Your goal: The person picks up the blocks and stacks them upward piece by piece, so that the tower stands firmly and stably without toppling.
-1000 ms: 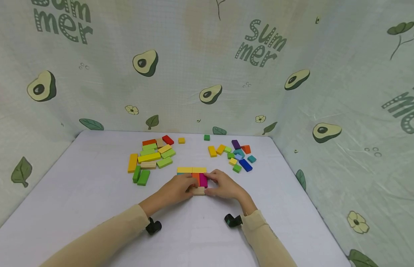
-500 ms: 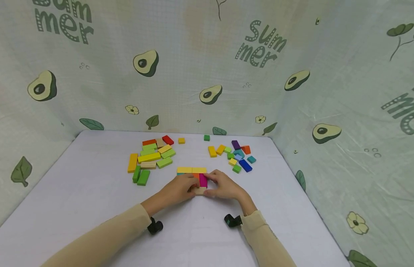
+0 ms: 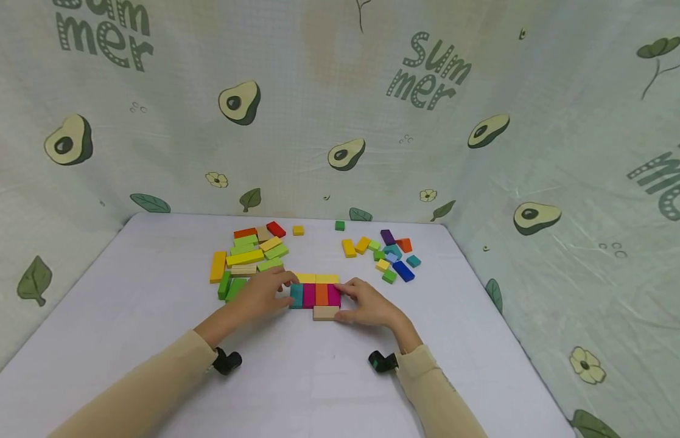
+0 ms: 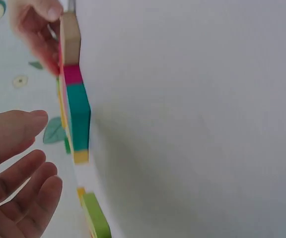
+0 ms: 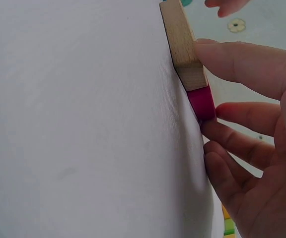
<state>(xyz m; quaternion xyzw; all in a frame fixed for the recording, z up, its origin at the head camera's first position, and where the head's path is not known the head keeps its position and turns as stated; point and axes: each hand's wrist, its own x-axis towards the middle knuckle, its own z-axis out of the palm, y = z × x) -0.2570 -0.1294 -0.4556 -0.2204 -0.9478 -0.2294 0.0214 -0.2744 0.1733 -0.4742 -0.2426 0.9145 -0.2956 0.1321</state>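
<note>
On the white table, a flat arrangement of wooden blocks lies between the hands. Two yellow blocks (image 3: 327, 278) form its far row. Below them stand side by side a teal block (image 3: 296, 296), a magenta block (image 3: 309, 296), an orange block (image 3: 321, 295) and a second magenta block (image 5: 201, 103). A plain wood block (image 3: 324, 313) lies along the near side at the right. The left hand (image 3: 262, 293) hovers at the teal end, fingers spread and holding nothing. At the right end, the right hand (image 3: 367, 305) touches the plain block with its thumb, its other fingers against the magenta side.
Left of the arrangement is a loose group of long blocks, among them a yellow one (image 3: 244, 258) and an orange-yellow one (image 3: 218, 267). Smaller mixed blocks, including a dark blue one (image 3: 403, 271), are scattered at back right. A printed cloth (image 3: 296, 152) hangs behind the table.
The left hand has let go of the plain wood block and moved left, uncovering the teal and magenta blocks. That block had shifted slightly right. The right hand has stayed in place.
</note>
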